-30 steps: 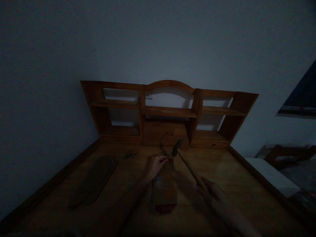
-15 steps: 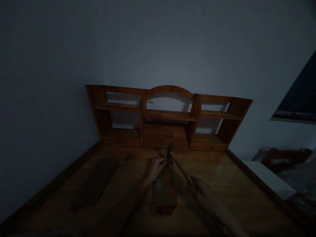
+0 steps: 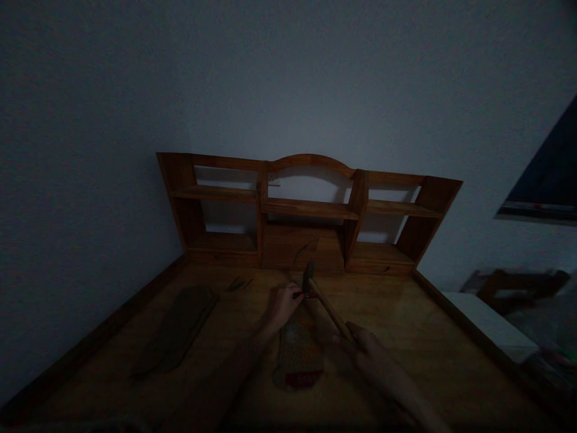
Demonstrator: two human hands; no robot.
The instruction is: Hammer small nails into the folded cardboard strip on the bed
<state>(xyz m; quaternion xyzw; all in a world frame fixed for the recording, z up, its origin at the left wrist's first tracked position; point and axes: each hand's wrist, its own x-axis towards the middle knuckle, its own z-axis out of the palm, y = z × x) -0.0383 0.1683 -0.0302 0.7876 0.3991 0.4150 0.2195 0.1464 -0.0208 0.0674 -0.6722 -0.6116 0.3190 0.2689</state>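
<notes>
The room is dim. My right hand [image 3: 360, 346] is closed round the wooden handle of a hammer [image 3: 321, 296], whose head sits low at the far end of a patterned strip [image 3: 298, 352] lying on the wooden platform [image 3: 406, 325]. At that far end my left hand [image 3: 283, 304] is pinched on something small that I cannot make out, right beside the hammer head.
A wooden headboard with shelves [image 3: 309, 207] stands against the wall at the back. A dark flat board [image 3: 178, 328] lies on the platform to the left, with a small dark tool [image 3: 238, 282] beyond it. A white slab [image 3: 489, 325] and dark furniture lie off the right edge.
The hammer head has come down from a raised position to the strip's far end beside my left fingers. My right hand has moved in and to the left. The view has shifted slightly.
</notes>
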